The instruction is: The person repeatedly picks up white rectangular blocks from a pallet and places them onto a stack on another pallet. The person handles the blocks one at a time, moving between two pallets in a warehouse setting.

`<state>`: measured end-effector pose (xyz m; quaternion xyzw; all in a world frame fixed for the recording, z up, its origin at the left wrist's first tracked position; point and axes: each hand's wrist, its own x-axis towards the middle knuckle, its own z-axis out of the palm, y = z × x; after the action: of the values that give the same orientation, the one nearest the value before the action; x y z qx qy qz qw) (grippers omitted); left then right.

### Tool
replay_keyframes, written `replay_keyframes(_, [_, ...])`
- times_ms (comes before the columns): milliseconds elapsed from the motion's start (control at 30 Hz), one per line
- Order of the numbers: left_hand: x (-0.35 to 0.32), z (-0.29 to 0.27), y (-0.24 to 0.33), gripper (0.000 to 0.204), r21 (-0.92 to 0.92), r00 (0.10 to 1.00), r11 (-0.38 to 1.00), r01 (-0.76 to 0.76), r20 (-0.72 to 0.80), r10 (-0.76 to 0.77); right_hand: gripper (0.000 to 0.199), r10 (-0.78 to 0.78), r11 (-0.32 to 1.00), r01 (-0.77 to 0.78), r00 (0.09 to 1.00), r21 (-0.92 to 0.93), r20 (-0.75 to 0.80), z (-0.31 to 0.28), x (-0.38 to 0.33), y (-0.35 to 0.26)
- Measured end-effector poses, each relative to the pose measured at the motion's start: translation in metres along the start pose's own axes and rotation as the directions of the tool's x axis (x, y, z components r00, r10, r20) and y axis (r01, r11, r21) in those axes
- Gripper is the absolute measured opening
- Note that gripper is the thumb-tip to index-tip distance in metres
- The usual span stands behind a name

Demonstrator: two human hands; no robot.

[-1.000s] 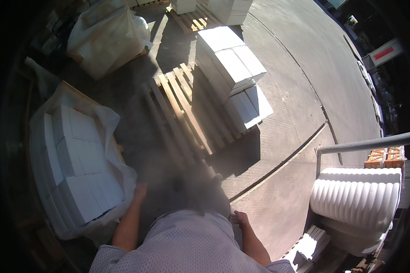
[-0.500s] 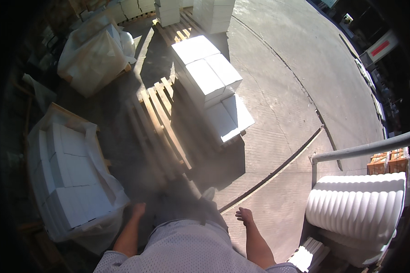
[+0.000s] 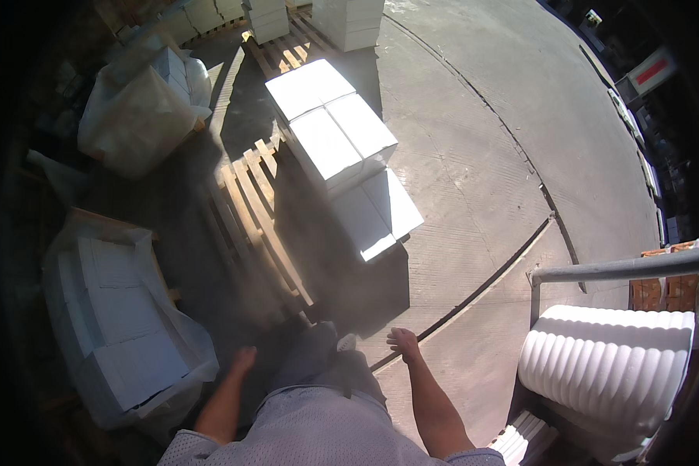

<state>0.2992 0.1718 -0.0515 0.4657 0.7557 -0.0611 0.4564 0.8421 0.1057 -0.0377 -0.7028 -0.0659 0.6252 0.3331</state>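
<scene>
White blocks (image 3: 342, 147) sit stacked on the wooden pallet (image 3: 256, 225) ahead of you, both your left hand (image 3: 243, 360) and right hand (image 3: 403, 342) empty with loose fingers, so approaching looks unfinished and reaching comes next.

L hand (image 3: 243, 360) hanging loose, R hand (image 3: 403, 341) fingers curled, both empty

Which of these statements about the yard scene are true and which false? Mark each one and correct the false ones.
1. Both hands are empty. True: the left hand and the right hand hold nothing.
2. White blocks are stacked on a wooden pallet. True.
3. The pallet is completely covered with blocks. False: its near slats are bare.
4. The ribbed white object lies on the person's left. False: it is on the right.
</scene>
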Motion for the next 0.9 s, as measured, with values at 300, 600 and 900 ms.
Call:
replay_keyframes(300, [0.091, 0.071, 0.172, 0.037, -0.129, 0.951, 0.969, -0.212, 0.203, 0.235, 0.045, -0.021, 0.993, 0.01, 0.996, -0.114, -0.092, 0.005, 0.072, -0.042])
replay_keyframes(600, [0.175, 0.212, 0.286, 0.037, -0.516, 0.927, 0.813, 0.269, 0.367, -0.074, 0.052, -0.447, 0.648, 0.233, 0.887, -0.725, -0.114, 0.021, 0.287, -0.124])
replay_keyframes(900, [0.318, 0.305, 0.339, 0.048, -0.697, 0.939, 0.641, 0.32, 0.321, -0.12, 0.056, -0.682, 0.19, 0.225, 0.73, -0.956, 0.036, 0.062, 0.437, -0.141])
